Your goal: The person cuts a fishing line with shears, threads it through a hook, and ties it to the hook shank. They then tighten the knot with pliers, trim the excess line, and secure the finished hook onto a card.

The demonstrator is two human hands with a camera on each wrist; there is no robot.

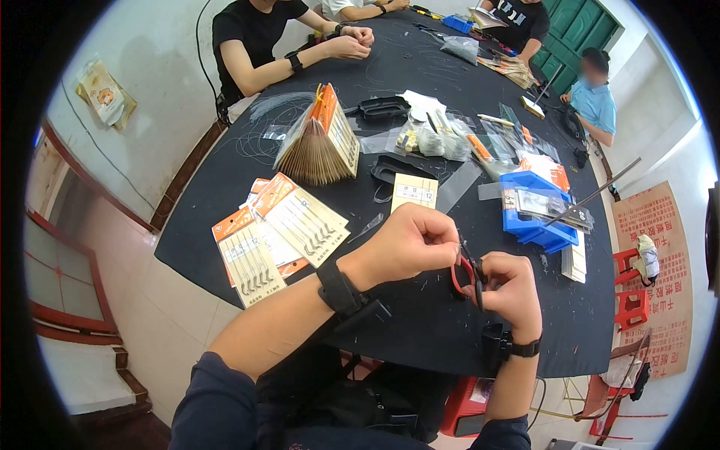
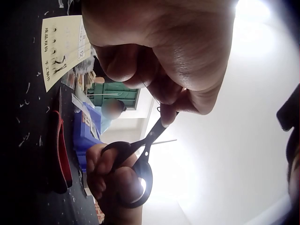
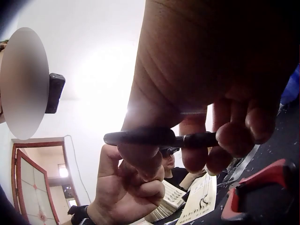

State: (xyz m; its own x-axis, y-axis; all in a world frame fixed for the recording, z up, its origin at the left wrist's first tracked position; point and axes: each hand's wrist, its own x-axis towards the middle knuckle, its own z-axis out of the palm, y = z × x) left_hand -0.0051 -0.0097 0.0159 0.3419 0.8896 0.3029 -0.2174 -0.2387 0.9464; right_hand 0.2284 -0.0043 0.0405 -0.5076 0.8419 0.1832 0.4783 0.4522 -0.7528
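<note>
My left hand (image 1: 405,246) has its thumb and fingertips pinched together on a thin fishing line (image 2: 147,87), with a tiny loop showing at the fingertips in the left wrist view. Most of the line is hidden in the fingers. Black scissors (image 2: 153,135) are held by my right hand (image 1: 511,291), thumb and fingers at the handle loops. Their tips reach right up to the left fingertips. Beneath the hands, red-handled pliers (image 3: 262,183) lie on the black table. A cream card (image 1: 414,192) with hooks on it lies just beyond the left hand.
Cards of hooks (image 1: 247,253) lie at the left, behind them a fanned stack of cards (image 1: 319,154) stands upright. A blue bin (image 1: 551,241) with packets sits at the right. Plastic bags (image 1: 450,142) and black trays (image 1: 384,107) fill the middle. Other people sit around the table.
</note>
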